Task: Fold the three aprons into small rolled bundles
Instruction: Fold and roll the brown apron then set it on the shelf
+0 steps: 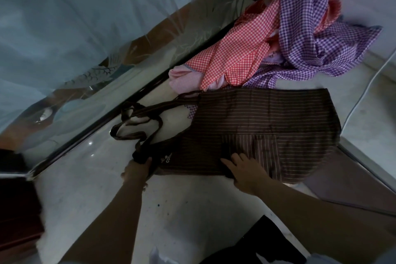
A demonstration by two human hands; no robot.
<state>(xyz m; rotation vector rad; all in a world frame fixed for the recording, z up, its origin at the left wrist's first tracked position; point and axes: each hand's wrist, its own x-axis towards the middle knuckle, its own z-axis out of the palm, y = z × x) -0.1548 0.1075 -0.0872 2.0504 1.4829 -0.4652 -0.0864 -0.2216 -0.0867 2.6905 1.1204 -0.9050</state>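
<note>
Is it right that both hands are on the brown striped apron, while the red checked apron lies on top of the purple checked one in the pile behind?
Not quite. The head view shows the purple checked apron draped over the red checked apron, not under it. The rest holds: the left hand and the right hand are both on the brown striped apron.

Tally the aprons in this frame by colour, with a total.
Brown striped apron: 1, laid flat, both hands on it
Red checked apron: 1, heaped
Purple checked apron: 1, heaped
Total: 3
</note>
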